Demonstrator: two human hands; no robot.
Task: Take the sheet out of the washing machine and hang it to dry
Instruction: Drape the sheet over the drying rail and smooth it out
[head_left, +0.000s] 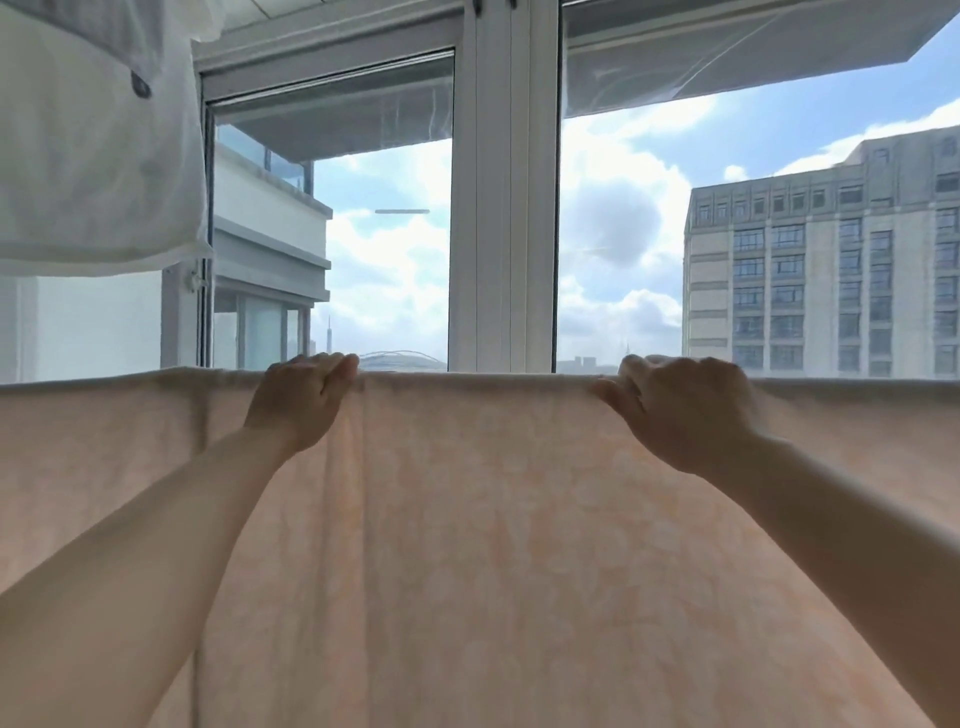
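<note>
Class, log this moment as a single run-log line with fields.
stage: hanging | sheet: draped over a line, top edge level | left hand: grips top edge | right hand: grips top edge | nearby: white garment hanging upper left

The sheet (498, 545) was pale peach with a faint lighter pattern, and it hung spread wide, its top fold running level across the whole view in front of the window. It draped straight down, mostly smooth, with a few vertical creases gathered just below the left part of the fold.
</note>
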